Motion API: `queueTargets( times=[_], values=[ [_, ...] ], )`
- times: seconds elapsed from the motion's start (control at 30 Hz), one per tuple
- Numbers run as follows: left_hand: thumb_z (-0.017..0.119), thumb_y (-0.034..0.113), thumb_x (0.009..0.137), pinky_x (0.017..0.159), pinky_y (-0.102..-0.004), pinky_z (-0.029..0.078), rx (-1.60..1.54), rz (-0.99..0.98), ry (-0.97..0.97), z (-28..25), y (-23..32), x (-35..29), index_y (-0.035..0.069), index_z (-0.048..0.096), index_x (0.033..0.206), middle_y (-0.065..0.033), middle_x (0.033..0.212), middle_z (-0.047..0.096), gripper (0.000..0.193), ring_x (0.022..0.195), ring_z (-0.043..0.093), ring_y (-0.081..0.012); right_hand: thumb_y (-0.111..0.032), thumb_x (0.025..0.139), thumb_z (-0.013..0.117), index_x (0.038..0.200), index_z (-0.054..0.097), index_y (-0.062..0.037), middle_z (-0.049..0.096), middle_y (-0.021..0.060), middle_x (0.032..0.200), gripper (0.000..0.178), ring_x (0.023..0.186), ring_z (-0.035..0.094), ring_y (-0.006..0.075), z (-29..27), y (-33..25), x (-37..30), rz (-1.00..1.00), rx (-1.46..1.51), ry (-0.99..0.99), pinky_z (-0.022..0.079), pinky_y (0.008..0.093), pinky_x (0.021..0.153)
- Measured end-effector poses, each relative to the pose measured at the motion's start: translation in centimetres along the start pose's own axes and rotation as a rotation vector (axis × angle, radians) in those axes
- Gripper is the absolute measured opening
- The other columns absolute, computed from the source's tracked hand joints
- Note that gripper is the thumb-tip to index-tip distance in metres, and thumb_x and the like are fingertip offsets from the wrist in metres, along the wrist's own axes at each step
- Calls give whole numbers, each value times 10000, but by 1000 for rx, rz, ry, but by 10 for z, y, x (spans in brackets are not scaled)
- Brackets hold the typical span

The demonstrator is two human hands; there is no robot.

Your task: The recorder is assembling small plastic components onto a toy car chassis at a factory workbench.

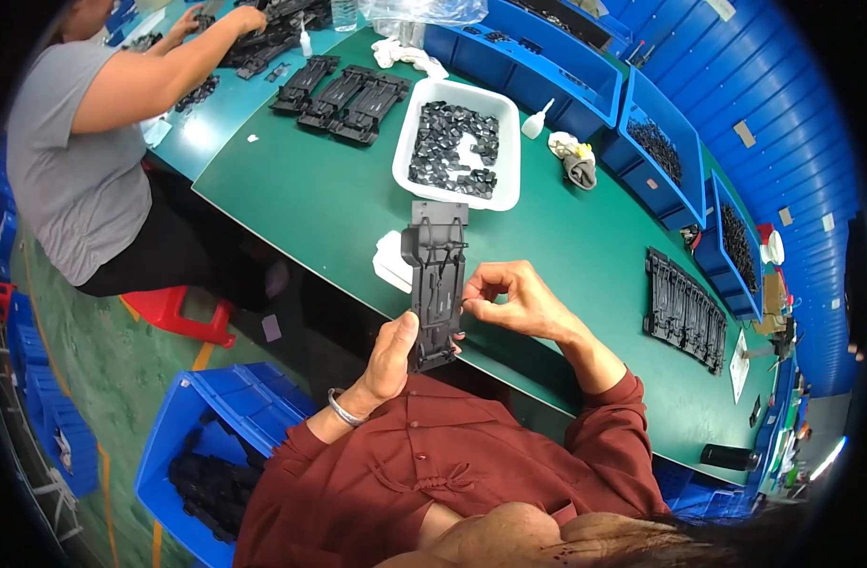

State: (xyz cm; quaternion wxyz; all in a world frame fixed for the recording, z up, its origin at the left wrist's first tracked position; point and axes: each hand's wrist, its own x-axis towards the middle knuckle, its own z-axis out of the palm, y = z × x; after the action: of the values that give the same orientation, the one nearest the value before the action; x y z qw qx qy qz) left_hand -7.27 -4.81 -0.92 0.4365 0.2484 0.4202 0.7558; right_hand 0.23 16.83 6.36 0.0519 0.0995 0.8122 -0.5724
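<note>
My left hand grips the lower end of a long black plastic chassis-like part, holding it upright in front of my chest. At the part's right edge, my right hand has thumb and forefinger pinched together; whatever they hold is too small to make out. Just beyond the part's top end stands a white tub of small black plastic pieces. A white object lies behind the part, partly hidden by it.
Similar black parts lie in rows on the green table, at far left and right. Blue bins line the far edge. A white squeeze bottle stands near cloths. A co-worker sits left; a blue crate stands below.
</note>
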Motion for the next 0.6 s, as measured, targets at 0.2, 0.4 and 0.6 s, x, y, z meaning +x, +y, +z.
queueTargets(
  times=[0.2, 0.4, 0.6],
  values=[
    [284, 518, 1108, 913, -427, 589, -279, 167, 152, -17, 3, -10, -98, 452, 1420, -245, 1375, 579, 711, 1074, 677, -289, -174, 898, 764, 897, 709, -26, 677, 2, 805, 158, 701, 587, 85, 16, 15, 12, 137, 337, 124, 451, 242, 629],
    [285, 549, 1097, 903, -435, 590, -318, 248, 268, -36, 5, -17, -108, 481, 1384, -234, 1335, 598, 743, 1069, 672, -288, -185, 889, 766, 896, 708, -26, 671, 4, 800, 170, 687, 567, 90, 25, 15, 32, 203, 367, 179, 445, 241, 634],
    [287, 554, 1094, 916, -445, 589, -370, 255, 355, -47, 0, -19, -109, 478, 1390, -234, 1310, 616, 751, 1071, 679, -294, -93, 907, 742, 885, 701, -16, 647, -24, 778, 90, 706, 562, 42, 37, 7, 53, 155, 162, 266, 428, 206, 640]
  ],
)
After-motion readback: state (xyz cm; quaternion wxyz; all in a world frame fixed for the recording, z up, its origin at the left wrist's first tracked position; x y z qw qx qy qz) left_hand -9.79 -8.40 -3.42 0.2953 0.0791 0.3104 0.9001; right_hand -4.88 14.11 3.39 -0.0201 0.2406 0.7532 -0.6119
